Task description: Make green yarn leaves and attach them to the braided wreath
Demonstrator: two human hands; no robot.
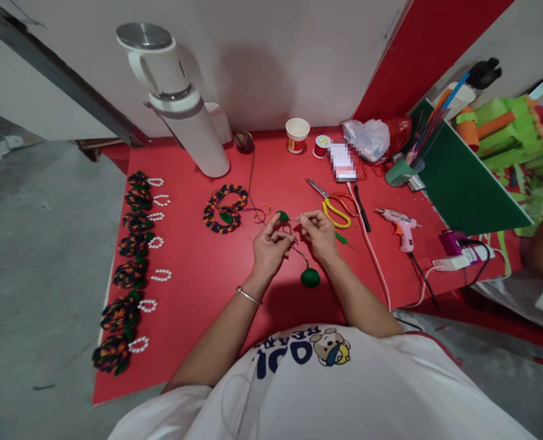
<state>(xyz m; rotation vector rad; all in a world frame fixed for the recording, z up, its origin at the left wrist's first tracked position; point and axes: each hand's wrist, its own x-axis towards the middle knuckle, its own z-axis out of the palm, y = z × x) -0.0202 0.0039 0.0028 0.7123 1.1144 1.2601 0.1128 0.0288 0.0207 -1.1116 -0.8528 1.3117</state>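
Observation:
Over the middle of the red table, my left hand (272, 245) is closed in a pinch on green yarn. A small green leaf-like crocheted piece (283, 216) shows at its index fingertip. Beside it, my right hand (318, 233) has thumb and fingers pressed together; whatever they hold is too small to make out. Below both hands lies a green yarn ball (310, 277), its strand running up toward my left fingers. A green-handled crochet hook (341, 239) rests just right of my right hand. Left of my hands lies a curled multicoloured braided piece (225, 195).
Scissors (336, 211), a pink glue gun (400, 226), cables and a power strip (464, 258) occupy the right side. Crocheted flowers (131, 275) with bead loops line the left edge. At the back stand a tall flask (193, 131), a paper cup (296, 134) and a phone (343, 162).

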